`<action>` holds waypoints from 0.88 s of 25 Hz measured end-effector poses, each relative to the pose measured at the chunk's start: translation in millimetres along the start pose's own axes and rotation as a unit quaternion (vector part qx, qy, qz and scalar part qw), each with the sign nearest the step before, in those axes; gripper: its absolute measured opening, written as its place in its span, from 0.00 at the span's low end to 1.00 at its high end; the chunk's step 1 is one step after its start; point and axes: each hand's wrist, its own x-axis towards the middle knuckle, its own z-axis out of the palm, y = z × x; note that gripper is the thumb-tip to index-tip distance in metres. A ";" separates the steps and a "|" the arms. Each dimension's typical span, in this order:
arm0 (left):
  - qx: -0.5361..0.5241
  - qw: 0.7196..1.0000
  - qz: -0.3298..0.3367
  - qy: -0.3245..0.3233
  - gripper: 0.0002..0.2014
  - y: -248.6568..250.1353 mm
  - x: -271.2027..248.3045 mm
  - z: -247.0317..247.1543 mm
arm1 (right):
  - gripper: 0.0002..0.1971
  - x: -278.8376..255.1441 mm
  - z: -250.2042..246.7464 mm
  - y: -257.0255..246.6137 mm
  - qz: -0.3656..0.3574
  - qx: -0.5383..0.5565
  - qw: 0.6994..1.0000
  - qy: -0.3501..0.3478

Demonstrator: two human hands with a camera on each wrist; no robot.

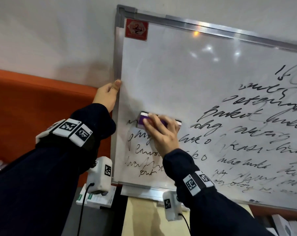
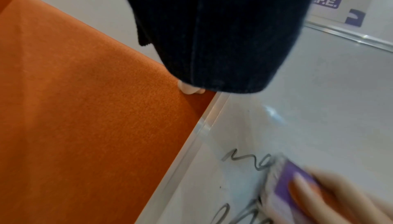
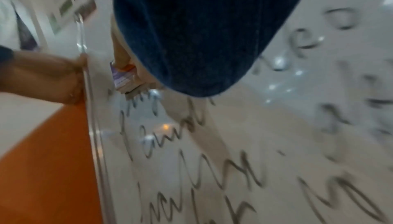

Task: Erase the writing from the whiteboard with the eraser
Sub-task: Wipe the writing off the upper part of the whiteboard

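A: Where does the purple, white-edged block eraser (image 1: 158,122) sit, and which way does it run?

B: It lies flat against the aluminium-framed whiteboard (image 1: 187,79), low on the left part, just beside the left frame edge. Its long axis runs side to side, nearly level, along the first remaining line of black handwritten scribble (image 1: 243,133). One short end points at the left frame, the other toward the writing on the right.

A: And the hands?

B: The right hand (image 1: 161,133) is clamped on the eraser, fingers laid over its top and curled round the far edge. The left hand (image 1: 108,96) grips the board's left frame, thumb on the front; the other fingers go behind the frame and are hidden. The two hands are near each other but apart.

A: What can't you make out?

B: Most of the eraser's middle is covered by fingers; only its ends show. The right wrist view is blurred, and the dark blue sleeve (image 3: 191,34) covers most of that hand, leaving one end of the eraser (image 3: 123,78) visible. In the left wrist view the sleeve hides the left hand except one small bit. The board's right side is cut off, and the writing is illegible. A red square sticker (image 1: 136,29) sits in the top left corner; an orange fabric panel (image 1: 33,103) lies behind to the left.
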 end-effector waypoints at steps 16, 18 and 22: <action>0.018 1.000 -0.001 0.013 0.22 6.0 -2.3 -0.3 | 0.18 17.1 -5.0 3.3 0.043 0.052 0.997 -0.045; 0.087 0.992 0.028 0.087 0.20 4.7 -4.0 3.2 | 0.22 38.2 -5.5 7.4 0.078 0.094 0.991 -0.048; 0.338 0.874 0.299 0.181 0.26 -11.5 -51.4 31.4 | 0.22 41.2 -3.1 0.2 0.106 0.152 0.980 -0.069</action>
